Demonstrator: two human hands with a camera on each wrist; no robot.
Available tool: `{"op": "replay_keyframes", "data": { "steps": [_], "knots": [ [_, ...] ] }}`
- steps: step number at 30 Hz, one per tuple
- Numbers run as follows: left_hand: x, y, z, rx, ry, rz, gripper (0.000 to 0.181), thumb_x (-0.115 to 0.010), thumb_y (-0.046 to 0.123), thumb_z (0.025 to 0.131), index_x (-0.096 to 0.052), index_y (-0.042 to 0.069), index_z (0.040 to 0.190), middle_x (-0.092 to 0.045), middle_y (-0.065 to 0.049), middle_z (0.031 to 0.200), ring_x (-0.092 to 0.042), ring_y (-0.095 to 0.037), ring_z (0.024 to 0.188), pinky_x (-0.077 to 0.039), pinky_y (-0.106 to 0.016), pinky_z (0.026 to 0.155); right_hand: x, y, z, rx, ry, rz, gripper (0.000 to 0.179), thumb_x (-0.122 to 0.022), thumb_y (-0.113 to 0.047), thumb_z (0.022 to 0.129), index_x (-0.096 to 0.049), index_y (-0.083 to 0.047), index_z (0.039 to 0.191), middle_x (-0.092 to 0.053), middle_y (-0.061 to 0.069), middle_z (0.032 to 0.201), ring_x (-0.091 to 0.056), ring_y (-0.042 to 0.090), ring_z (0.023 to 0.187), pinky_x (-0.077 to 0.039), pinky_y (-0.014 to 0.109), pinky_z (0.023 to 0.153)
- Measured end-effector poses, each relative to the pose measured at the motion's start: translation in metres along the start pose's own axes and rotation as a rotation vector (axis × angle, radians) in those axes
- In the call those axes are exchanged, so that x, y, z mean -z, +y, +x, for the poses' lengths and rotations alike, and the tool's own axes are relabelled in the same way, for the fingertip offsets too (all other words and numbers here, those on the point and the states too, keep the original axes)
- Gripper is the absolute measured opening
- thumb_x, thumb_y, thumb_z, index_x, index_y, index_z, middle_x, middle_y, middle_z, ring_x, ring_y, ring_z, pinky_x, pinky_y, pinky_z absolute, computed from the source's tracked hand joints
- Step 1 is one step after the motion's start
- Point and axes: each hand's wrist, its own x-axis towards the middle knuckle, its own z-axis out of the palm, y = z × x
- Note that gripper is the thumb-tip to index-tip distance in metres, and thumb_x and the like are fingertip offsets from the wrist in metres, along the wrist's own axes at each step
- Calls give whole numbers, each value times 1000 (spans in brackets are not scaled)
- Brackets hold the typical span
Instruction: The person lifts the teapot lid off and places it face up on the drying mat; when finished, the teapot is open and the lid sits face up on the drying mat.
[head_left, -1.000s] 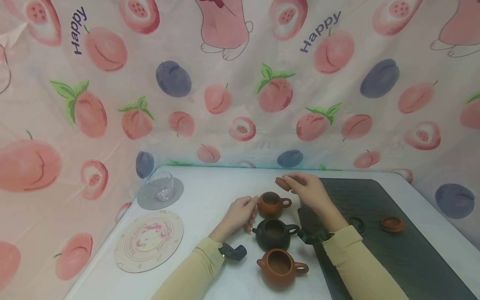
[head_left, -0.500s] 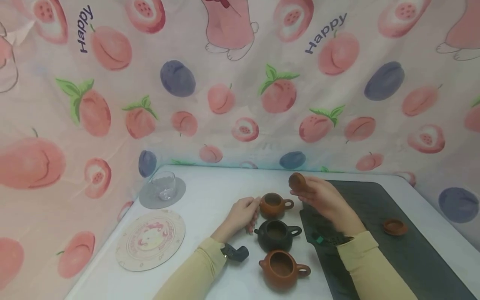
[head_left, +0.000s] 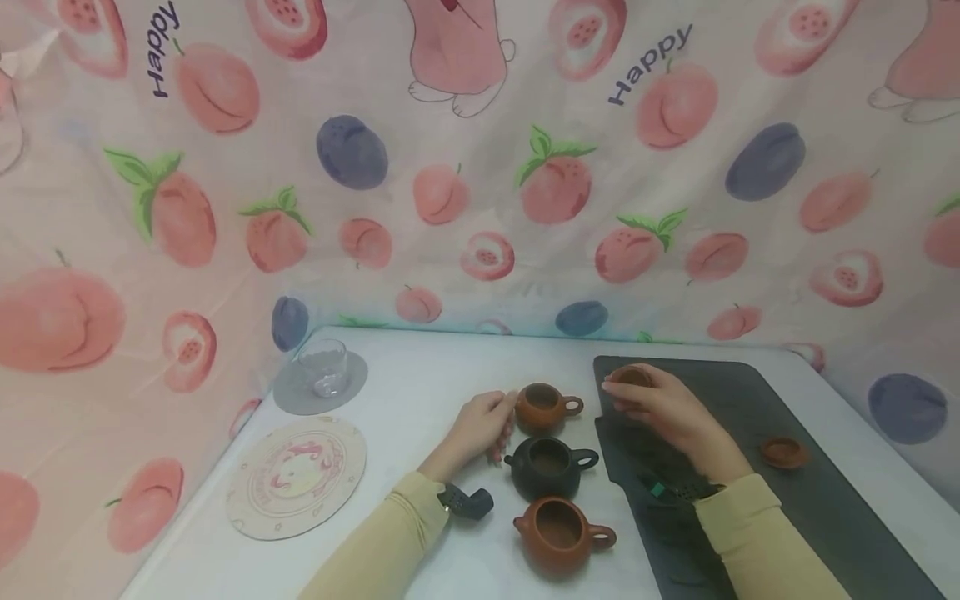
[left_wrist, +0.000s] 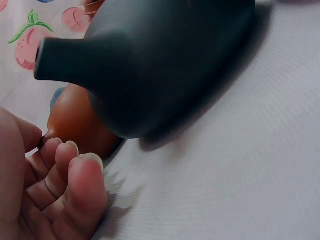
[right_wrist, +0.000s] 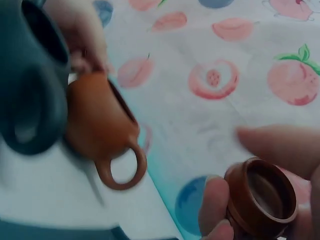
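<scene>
Three small teapots stand lidless in a row, handles to the right: a brown teapot (head_left: 542,417) farthest, a black teapot (head_left: 546,483) in the middle, a reddish-brown teapot (head_left: 557,554) nearest. My left hand (head_left: 477,427) pinches the far teapot's spout between thumb and forefinger; its other fingers curl close to the tabletop in the left wrist view. Over the dark mat's far left end, my right hand (head_left: 671,412) holds a brown teapot lid (right_wrist: 240,187), hollow side up, between its fingers. Another reddish-brown lid (head_left: 783,452) lies hollow side up farther right on the mat.
The dark tea mat (head_left: 810,508) covers the table's right side. At the left lie a round patterned placemat (head_left: 255,512) and a grey coaster (head_left: 288,400) bearing a clear glass (head_left: 328,367). Behind hangs a fruit-print cloth (head_left: 420,83).
My right hand has carried the brown lid right and down from above the far teapot to over the mat, turning it hollow side up. The left hand stays at the spout.
</scene>
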Motion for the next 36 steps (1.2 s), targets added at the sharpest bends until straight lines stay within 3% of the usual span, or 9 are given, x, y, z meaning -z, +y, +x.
{"op": "replay_keyframes", "data": {
  "steps": [5, 9, 12, 19, 27, 36],
  "knots": [
    [2, 0, -1, 13, 10, 0, 49, -44, 47, 109, -61, 6, 87, -59, -5, 66, -56, -17, 44, -51, -34, 43, 4, -3, -4, 92, 46, -247, 49, -80, -18, 89, -52, -1, 126, -63, 16, 111, -63, 27, 91, -51, 39, 76],
    [4, -1, -1, 19, 18, -5, 50, -45, 47, 109, -61, 6, 87, -59, -5, 66, -56, -17, 45, -51, -34, 43, 6, -7, -4, 123, 11, -311, 54, -79, -8, 87, -44, 4, 125, -66, 18, 106, -67, 25, 82, -55, 39, 71],
    [5, -2, -1, 15, 17, -5, 50, -44, 48, 109, -61, 6, 87, -59, -5, 67, -56, -17, 45, -51, -33, 43, 11, -8, -4, 146, -11, -412, 52, -80, -6, 85, -45, 4, 122, -68, 15, 102, -67, 23, 84, -55, 38, 72],
    [4, -1, -1, 11, 10, -8, 50, -44, 47, 109, -60, 6, 86, -58, -6, 67, -55, -17, 45, -51, -33, 43, 25, -5, -7, 207, -119, -631, 45, -87, -12, 78, -65, -5, 117, -68, 1, 97, -63, 21, 94, -51, 41, 80],
    [4, 3, -3, 9, 1, -14, 52, -45, 47, 109, -61, 2, 88, -58, -6, 67, -56, -17, 45, -52, -34, 44, 20, -2, -13, 158, -211, -771, 54, -92, -29, 73, -68, -9, 118, -68, 1, 105, -62, 21, 94, -50, 47, 81],
    [2, 7, -3, 15, -6, 2, 53, -44, 47, 109, -61, 1, 91, -58, -5, 67, -56, -17, 45, -51, -33, 44, 19, 0, -16, 87, -210, -841, 47, -93, -20, 70, -67, -13, 108, -65, 0, 98, -60, 21, 89, -51, 46, 78]
  ]
}}
